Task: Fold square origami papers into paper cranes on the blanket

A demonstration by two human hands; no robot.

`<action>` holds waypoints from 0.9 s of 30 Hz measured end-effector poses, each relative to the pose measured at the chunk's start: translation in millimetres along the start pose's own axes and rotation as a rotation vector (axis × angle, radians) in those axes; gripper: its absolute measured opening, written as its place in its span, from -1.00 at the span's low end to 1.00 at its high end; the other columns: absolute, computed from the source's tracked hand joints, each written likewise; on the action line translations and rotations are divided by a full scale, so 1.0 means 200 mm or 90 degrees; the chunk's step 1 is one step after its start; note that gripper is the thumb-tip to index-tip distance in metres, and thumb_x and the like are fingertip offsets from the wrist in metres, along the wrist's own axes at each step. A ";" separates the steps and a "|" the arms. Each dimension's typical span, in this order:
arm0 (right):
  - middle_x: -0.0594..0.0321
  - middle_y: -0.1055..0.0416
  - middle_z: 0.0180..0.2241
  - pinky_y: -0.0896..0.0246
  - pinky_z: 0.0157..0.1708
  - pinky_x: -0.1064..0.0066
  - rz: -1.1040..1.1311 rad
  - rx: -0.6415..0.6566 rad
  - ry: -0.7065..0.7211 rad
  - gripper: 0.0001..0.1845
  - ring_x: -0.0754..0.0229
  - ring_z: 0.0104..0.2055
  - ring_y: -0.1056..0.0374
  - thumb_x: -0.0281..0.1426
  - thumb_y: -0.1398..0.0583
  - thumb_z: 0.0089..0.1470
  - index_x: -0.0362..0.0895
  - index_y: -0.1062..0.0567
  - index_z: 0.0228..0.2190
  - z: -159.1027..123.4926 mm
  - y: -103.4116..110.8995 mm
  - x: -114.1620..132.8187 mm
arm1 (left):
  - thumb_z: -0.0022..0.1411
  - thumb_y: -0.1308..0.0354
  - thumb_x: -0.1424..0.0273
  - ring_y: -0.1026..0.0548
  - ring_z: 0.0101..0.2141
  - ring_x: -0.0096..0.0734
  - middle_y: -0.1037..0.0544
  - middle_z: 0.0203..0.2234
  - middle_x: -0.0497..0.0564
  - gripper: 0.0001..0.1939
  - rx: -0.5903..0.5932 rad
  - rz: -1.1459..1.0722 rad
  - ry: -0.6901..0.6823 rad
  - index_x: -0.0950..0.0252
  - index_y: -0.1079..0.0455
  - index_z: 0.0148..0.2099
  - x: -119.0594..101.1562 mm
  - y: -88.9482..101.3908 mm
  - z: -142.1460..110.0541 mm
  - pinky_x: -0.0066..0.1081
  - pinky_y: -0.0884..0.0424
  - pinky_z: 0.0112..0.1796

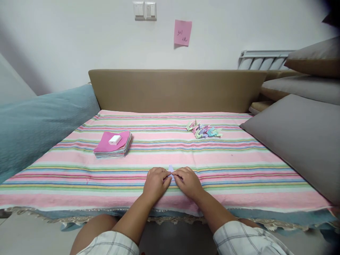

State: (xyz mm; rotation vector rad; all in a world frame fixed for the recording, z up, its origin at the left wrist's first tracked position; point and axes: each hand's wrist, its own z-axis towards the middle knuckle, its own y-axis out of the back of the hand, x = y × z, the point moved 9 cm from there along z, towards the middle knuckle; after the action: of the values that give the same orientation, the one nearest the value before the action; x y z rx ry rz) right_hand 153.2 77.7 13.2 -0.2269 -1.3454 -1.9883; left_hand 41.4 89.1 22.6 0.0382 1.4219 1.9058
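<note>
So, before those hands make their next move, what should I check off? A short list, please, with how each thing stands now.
1. Left hand on the small pale paper: ok, its fingertips are at one side.
2. Right hand on the same paper: ok, its fingertips are at the other side.
3. Creases sharp and even: cannot tell, fingers cover part and the paper looks tiny.
4. Paper stack weighted: ok, a white block sits on top.
5. Folded paper pieces away from the hands: ok, they lie grouped farther back on the striped cloth.
</note>
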 end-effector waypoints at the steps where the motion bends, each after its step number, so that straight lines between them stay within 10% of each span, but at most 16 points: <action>1: 0.21 -0.47 -0.32 -0.19 -0.19 0.30 -0.002 -0.003 0.002 -0.79 0.15 -0.23 -0.31 -0.45 -0.11 0.08 -0.06 -0.54 -0.29 0.00 0.00 0.00 | 0.15 -0.12 0.38 -0.42 -0.27 -0.31 -0.54 -0.36 0.01 -0.81 -0.001 0.003 0.001 0.17 -0.51 -0.20 0.00 0.00 0.00 -0.29 -0.26 -0.20; 27: 0.20 -0.41 -0.04 -0.18 -0.11 0.22 -0.103 0.014 0.090 -0.75 0.12 -0.14 -0.24 -0.45 -0.04 0.16 -0.09 -0.49 -0.21 -0.02 0.00 0.07 | 0.21 -0.07 0.39 -0.38 -0.20 -0.22 -0.56 -0.18 0.02 -0.82 -0.109 0.190 -0.137 0.22 -0.49 -0.20 -0.14 0.04 -0.06 -0.15 -0.26 -0.12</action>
State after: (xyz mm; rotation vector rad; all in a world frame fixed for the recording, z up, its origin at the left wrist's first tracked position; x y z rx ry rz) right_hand 142.9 67.6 18.1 0.0343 -1.3297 -2.0784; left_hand 52.6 62.5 37.0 0.3804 1.1538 2.1848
